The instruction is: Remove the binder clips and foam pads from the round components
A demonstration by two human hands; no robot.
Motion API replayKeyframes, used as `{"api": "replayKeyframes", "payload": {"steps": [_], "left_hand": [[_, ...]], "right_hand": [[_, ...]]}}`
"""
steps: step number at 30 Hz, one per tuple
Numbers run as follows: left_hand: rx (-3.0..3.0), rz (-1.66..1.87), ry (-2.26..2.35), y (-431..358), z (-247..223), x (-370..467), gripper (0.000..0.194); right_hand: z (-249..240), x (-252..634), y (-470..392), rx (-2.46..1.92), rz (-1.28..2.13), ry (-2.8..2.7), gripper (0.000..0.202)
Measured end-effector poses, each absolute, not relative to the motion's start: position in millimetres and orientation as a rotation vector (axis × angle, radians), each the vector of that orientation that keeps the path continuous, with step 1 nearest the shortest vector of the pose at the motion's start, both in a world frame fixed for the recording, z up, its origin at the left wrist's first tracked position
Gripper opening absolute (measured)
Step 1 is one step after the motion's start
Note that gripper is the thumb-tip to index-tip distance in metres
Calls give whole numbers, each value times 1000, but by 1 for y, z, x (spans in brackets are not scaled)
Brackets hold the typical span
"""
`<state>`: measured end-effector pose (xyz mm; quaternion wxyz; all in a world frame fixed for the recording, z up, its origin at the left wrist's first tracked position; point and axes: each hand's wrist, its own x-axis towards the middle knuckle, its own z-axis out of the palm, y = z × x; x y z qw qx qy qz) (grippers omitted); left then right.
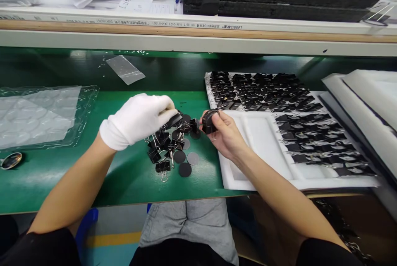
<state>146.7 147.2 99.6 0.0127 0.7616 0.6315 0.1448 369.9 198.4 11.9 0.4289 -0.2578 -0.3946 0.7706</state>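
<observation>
My left hand (141, 115), in a white glove, is closed with thumb and fingers pinched over a black binder clip (173, 121), partly hidden by the fingers. My bare right hand (228, 133) grips a round black disc-like piece (211, 120) between thumb and fingers; its far side is out of sight. Below and between both hands lies a loose pile of black binder clips (163, 166) with silver wire handles. Several flat black discs (185, 169) lie among and beside them on the green table, one with a greyer face (192, 158).
To the right, a white foam tray (228, 177) bears rows of clipped black pieces (263, 90). More white foam trays (372, 92) lean at far right. A clear plastic tray (83, 129) sits left, near a small round mirror-like object (12, 160). A shelf edge (186, 42) crosses behind.
</observation>
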Motion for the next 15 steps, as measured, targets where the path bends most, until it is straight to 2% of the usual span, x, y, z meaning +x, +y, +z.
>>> {"api": "replayKeyframes", "payload": {"steps": [3, 6, 11, 15], "left_hand": [[2082, 774, 2038, 143, 100, 156, 23], [1966, 846, 2019, 142, 96, 167, 29], [2242, 584, 1796, 141, 90, 166, 52], [2280, 348, 1765, 137, 94, 168, 50]], "right_hand": [[6, 363, 190, -555, 1827, -1163, 30], [2, 360, 186, -500, 1801, -1287, 24], [2, 365, 185, -578, 1819, -1348, 30], [5, 368, 187, -564, 1847, -1341, 31]]}}
